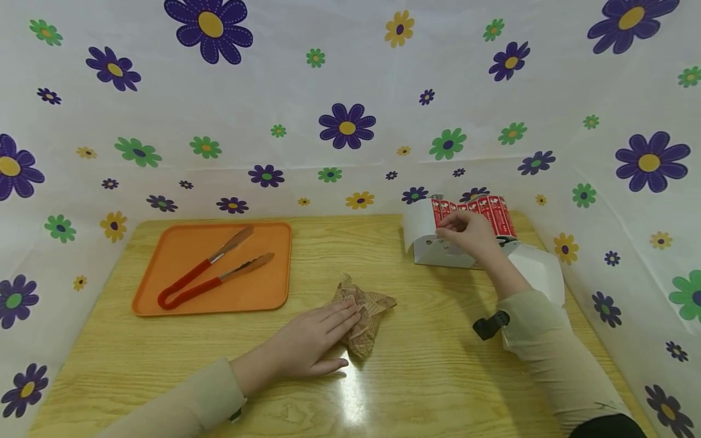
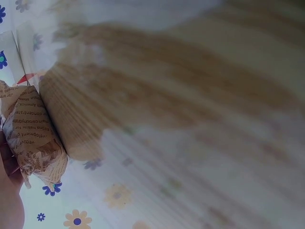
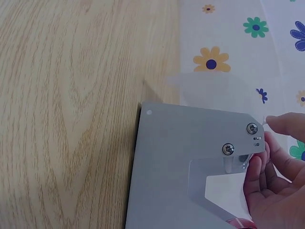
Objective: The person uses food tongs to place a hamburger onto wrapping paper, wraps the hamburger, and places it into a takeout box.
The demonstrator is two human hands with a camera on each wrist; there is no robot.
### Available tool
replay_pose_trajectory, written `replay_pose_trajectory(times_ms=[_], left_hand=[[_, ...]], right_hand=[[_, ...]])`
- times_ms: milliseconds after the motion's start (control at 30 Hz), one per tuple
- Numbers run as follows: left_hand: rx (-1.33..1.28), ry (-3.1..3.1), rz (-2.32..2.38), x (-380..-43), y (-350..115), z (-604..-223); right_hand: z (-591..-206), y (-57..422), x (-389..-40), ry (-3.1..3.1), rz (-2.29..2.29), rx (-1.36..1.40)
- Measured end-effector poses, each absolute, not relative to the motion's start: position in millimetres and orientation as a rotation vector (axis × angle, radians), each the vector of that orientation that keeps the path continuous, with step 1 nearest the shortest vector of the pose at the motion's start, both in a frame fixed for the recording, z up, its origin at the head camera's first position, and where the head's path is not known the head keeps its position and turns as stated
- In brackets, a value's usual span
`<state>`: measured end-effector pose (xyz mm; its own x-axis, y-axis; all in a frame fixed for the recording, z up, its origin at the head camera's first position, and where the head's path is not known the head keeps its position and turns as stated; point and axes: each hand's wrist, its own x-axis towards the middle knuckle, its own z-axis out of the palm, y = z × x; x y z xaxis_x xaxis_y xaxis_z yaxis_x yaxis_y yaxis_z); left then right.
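Note:
On the wooden table lies a small bundle wrapped in crumpled brown printed paper [image 1: 369, 319]. My left hand [image 1: 309, 340] rests on its left side, fingers straight; the left wrist view shows the paper package [image 2: 35, 133] beside my fingers. What the paper covers is hidden. At the back right stands a grey metal label dispenser [image 3: 176, 138] with a roll of red labels [image 1: 498, 216] and a white backing strip [image 1: 417, 219] curving over its left end. There my right hand [image 1: 468, 234] pinches at the front edge of the labels, thumb and forefinger close together.
An orange tray [image 1: 282, 261] lies at the left, bearing red-handled tongs [image 1: 188, 280] with spread arms. Right of the dispenser is an open white box [image 1: 539, 274], partly behind my right arm. A flower-printed sheet [image 1: 296, 91] bounds the table at the back and sides.

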<state>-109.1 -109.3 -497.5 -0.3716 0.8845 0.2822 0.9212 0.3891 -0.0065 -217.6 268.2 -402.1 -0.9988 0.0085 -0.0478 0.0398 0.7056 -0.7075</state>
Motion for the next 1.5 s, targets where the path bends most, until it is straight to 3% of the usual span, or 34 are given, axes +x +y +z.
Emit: replay_pose_trajectory(times_ms=[467,1500], left_hand=[[-1.599,-2.387,-0.221,-109.4,-109.2,-498.3],[-1.61,-2.369,-0.233,-110.7,-109.2,-500.3]], right_hand=[[-402.9,272.1,-217.7,2.968,-1.004,-0.112],[-404.8,279.0,-216.6,2.828,-1.184,-0.036]])
